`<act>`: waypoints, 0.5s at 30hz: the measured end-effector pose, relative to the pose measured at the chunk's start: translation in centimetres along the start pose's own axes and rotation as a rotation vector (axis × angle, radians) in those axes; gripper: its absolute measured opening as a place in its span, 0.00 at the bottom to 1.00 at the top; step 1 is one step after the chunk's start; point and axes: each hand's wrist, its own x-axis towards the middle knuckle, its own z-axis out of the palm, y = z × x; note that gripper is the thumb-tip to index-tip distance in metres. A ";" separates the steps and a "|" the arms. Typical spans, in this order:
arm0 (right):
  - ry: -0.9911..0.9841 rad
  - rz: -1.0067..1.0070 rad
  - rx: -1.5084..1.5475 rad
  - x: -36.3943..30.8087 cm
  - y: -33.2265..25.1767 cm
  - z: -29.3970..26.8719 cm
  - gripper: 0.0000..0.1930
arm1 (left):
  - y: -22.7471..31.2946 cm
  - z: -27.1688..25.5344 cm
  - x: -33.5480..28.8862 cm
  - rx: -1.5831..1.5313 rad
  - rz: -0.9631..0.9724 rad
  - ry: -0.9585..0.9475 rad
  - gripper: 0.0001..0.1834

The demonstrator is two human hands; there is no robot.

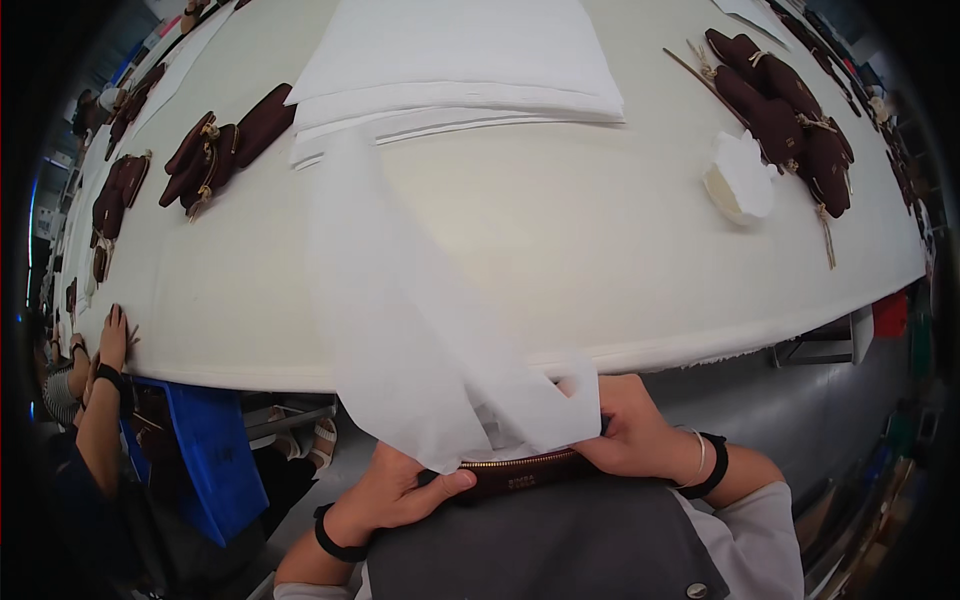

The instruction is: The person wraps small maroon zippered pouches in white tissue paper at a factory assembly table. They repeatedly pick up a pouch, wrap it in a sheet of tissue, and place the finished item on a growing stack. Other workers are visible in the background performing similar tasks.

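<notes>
A dark brown zip pouch (525, 478) with a gold-toothed zipper is held close to my body, below the table's near edge. A long sheet of thin white paper (385, 290) rises from the pouch's opening and lies over the table edge, its lower part folded inside. My left hand (405, 492) grips the pouch's left end, thumb on the front. The right end is held by my right hand (632, 428), whose fingers also touch the paper and are partly hidden behind it.
A stack of white paper sheets (460, 60) lies ahead on the pale table (560, 240). Brown pouches (215, 160) sit at left, more pouches (790, 110) at right beside a crumpled white wad (738, 180). Another person's hand (115, 338) rests at the left edge, above a blue crate (205, 450).
</notes>
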 end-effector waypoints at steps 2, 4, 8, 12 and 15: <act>-0.051 -0.004 -0.215 -0.5 -0.7 -1.0 0.14 | -1.0 -0.3 -0.6 0.041 0.008 -0.003 0.16; -0.104 -0.001 -0.071 -1.0 0.0 -1.7 0.11 | -1.0 0.1 -0.3 0.042 0.002 0.033 0.14; -0.186 0.009 -0.006 -0.4 -0.7 -2.0 0.10 | -0.6 0.8 0.2 -0.018 -0.025 0.078 0.10; -0.023 -0.094 -0.027 0.5 -0.8 -0.7 0.20 | 0.3 0.8 0.7 0.019 0.005 0.094 0.09; -0.013 0.156 0.476 0.7 -1.4 0.1 0.24 | -0.2 0.9 0.9 -0.051 0.029 0.063 0.09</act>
